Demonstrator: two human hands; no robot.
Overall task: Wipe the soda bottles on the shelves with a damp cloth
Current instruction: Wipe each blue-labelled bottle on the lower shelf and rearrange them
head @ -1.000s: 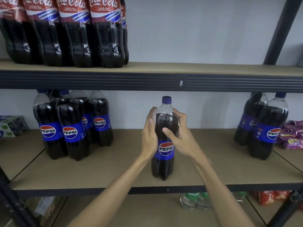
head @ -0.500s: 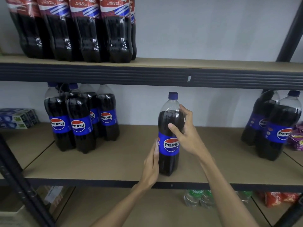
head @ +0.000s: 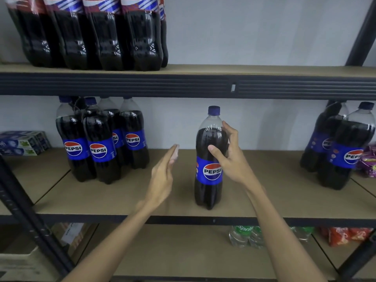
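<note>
Left of Pepsi bottle (head: 210,171), a four-bottle cluster (head: 98,149)

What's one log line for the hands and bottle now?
right hand: grips upright dark plastic Pepsi bottle with blue cap | left hand: open, apart from bottle | bottle: standing on brown middle shelf | cloth: none seen

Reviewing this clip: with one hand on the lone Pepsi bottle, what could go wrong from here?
1. Only the right hand grips the Pepsi bottle, high up near its shoulder. The bottle stands near the front of the middle shelf, so a sideways push might tip it off.
2. The left hand is open, blurred and apart from the bottle, and no cloth shows in either hand, so the wipe may be skipped or done bare-handed.
</note>
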